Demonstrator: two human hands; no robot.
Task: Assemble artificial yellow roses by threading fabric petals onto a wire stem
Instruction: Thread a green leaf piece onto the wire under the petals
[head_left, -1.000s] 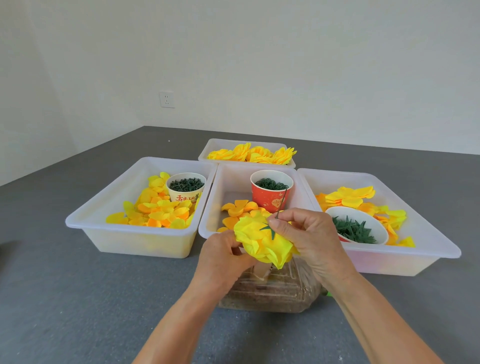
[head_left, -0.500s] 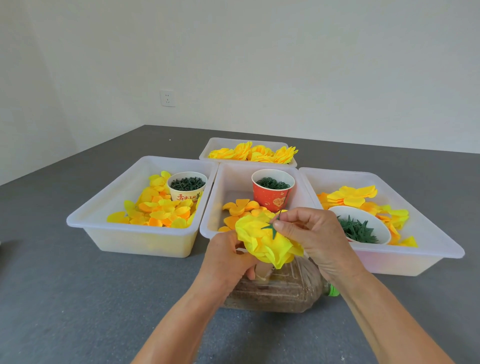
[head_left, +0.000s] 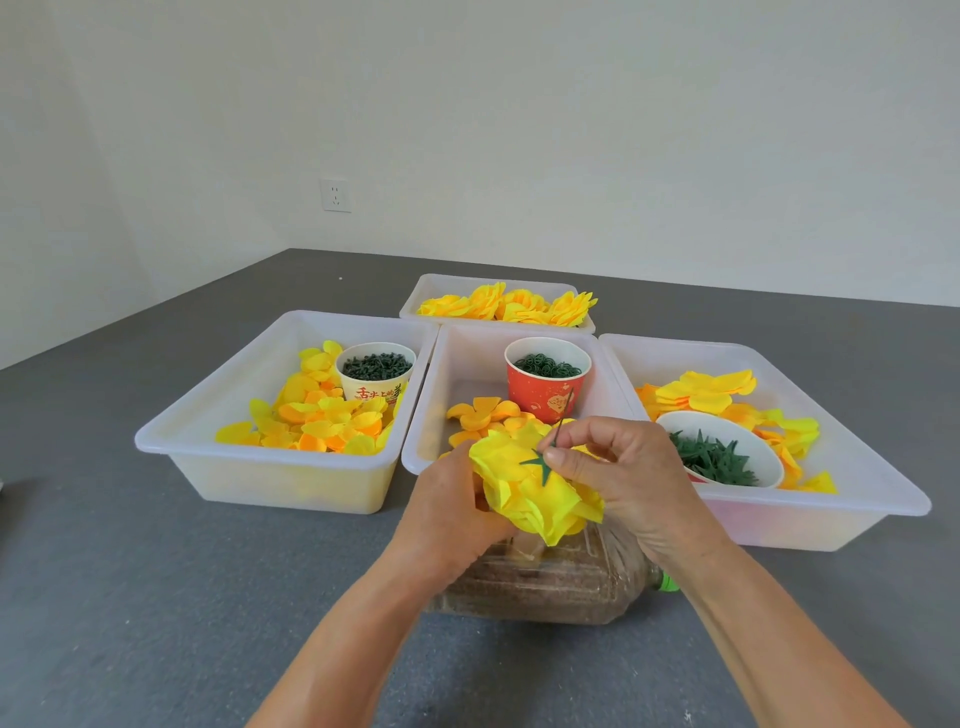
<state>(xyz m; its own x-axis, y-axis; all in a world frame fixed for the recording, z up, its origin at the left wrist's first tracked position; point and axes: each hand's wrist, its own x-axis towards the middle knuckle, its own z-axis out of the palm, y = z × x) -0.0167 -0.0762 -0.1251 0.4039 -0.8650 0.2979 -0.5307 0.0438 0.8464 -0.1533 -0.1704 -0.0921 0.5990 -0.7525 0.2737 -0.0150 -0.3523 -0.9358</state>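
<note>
Left hand (head_left: 452, 512) fingers hidden behind rose (head_left: 530, 488).

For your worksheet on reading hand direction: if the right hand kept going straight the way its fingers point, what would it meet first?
The right hand points leftward, its fingers at the green star-shaped piece on the yellow rose. It would likely meet the rose petals first, then the left hand behind them; depth is unclear.

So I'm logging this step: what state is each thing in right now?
Rose: half built, held in both hands.
Green star piece: on the wire, against the petals.
Left hand: grips the rose.
Right hand: pinches the wire.
Red cup: upright, full of green rings.
</note>
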